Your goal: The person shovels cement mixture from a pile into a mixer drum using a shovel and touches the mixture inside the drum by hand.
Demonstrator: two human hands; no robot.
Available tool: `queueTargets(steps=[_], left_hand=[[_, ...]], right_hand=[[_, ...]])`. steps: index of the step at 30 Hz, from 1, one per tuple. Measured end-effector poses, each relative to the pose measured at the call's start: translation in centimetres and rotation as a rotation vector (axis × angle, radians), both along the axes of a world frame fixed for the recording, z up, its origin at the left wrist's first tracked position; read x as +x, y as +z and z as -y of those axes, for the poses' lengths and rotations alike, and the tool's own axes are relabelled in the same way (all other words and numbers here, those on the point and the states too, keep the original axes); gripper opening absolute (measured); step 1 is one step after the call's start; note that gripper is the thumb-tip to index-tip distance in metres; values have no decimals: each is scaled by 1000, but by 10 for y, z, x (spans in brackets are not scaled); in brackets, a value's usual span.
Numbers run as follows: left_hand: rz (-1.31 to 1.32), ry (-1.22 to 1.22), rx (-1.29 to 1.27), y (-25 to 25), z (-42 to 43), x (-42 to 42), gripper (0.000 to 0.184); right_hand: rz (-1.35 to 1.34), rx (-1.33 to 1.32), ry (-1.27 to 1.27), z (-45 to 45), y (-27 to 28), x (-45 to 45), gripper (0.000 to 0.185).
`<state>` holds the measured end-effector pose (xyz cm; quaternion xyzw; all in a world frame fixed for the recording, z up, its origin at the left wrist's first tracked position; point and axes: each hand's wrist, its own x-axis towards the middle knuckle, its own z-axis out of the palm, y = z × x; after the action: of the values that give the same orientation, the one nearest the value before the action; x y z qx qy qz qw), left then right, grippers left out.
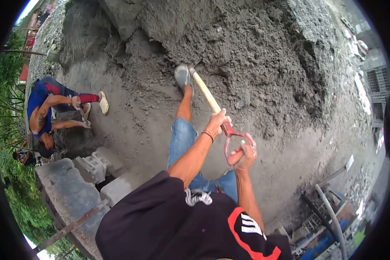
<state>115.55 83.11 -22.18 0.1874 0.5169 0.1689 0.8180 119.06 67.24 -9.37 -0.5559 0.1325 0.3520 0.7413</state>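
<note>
Outdoors, on gray ground (275, 173), with a tall heap (255, 47) of damp-looking gray sand filling the top of the view, steep and caked at the upper left, loose and crumbled toward the middle. Shovel (206, 93) at the foot of the heap, pale shaft slanting forward, blade out of sight and apparently sunk in the sand. Left grip (217, 123) clenched around the lower end of the red handle (226, 149), near the shaft; right grip (245, 157) wrapped around the crossbar. Gray shoe (183, 76) just beside the far end of the shaft; impossible to tell whether pressing on the blade. By the look of it, at the start of a scoop: blade in, no load raised, most of the sand yet to be dug. For work done, only the crumbled face as a possible sign. As for containers, only hollow blocks (379, 81) at the far right, contents unreadable, and something blue (320, 246) beneath a pipe (331, 212) at the lower right, too cluttered to identify. Off to the left, bent over a tool (83, 115), a co-worker (38, 102) in blue.
</note>
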Motion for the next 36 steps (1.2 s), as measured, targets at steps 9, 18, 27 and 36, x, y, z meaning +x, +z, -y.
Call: queueTargets(steps=[9, 18, 27, 36], left_hand=[[-233, -458, -200, -103, -98, -28, 87], [-256, 115, -88, -304, -251, 47, 40], [-303, 271, -131, -247, -152, 11, 16], [-316, 204, -234, -103, 118, -36, 18]], right_hand=[[182, -629, -62, 54, -134, 55, 12], [35, -968, -140, 42, -211, 93, 9], [-8, -963, -121, 127, -147, 63, 10], [4, -1032, -193, 400, 23, -18, 6]])
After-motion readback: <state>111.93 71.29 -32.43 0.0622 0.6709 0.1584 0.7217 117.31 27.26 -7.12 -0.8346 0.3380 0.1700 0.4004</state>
